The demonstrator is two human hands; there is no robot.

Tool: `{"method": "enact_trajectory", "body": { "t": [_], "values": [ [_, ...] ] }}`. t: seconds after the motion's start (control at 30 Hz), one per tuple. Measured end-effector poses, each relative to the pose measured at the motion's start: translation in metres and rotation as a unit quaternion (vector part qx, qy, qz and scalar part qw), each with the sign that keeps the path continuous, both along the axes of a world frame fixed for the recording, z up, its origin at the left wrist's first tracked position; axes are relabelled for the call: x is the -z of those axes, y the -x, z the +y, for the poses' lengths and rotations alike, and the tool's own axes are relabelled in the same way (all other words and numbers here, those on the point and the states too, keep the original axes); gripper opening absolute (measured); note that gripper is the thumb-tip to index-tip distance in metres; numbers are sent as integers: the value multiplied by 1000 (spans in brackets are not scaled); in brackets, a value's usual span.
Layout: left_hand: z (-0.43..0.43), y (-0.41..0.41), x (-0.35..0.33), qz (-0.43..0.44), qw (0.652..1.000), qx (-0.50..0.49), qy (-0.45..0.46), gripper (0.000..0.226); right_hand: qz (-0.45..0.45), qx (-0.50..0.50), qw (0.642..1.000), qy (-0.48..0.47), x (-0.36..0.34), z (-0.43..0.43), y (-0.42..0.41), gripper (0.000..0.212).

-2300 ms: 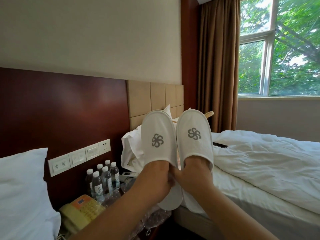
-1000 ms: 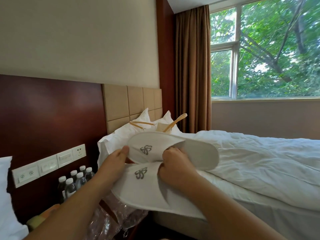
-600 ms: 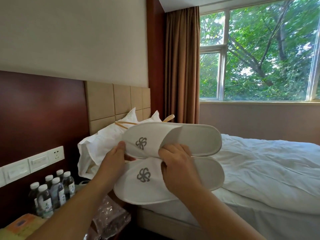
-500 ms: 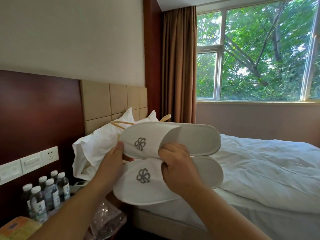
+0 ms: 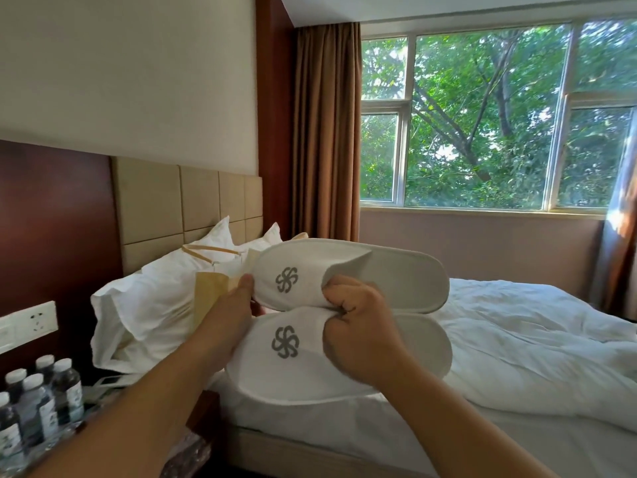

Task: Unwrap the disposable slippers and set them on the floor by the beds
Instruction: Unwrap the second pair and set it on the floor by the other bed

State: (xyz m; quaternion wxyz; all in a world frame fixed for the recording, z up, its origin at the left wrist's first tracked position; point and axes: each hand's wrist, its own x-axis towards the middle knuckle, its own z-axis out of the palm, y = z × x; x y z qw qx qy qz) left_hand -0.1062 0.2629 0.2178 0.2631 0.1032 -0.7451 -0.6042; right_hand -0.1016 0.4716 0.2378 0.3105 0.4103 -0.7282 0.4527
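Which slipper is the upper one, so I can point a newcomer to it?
Start at the white bed under the window. Both hands hold two white slippers above its near edge. The upper slipper is nearer the window, its grey pinwheel logo smaller, the left hand thumb at its toe.

Both forearms are bare, without sleeves or jewellery.

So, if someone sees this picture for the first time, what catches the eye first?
First, the two white slippers with grey pinwheel logos, held up in the middle of the view, one above the other, toes pointing left. The left hand supports them at the toe end, and the right hand pinches their upper edges. Behind them, the large window full of green trees draws the eye, above the white bed.
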Motion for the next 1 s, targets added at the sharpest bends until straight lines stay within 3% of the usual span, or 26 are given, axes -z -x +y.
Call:
{"method": "enact_trajectory", "body": {
  "t": [0.17,0.57,0.77,0.9,1.0],
  "values": [
    [14,6,2,1,999,37,10,55,-101,-26,992,67,10,18,8,17],
    [47,62,25,-27,999,44,-12,43,-163,-2,985,61,28,55,51,31],
    [88,136,32,-57,996,47,-42,48,-182,42,978,95,39,92,114,35],
    [124,204,30,-51,997,63,-14,51,-201,58,970,123,45,126,182,42],
    [152,256,23,-69,995,64,-20,52,-209,60,968,123,36,150,231,37]
  ]
}}
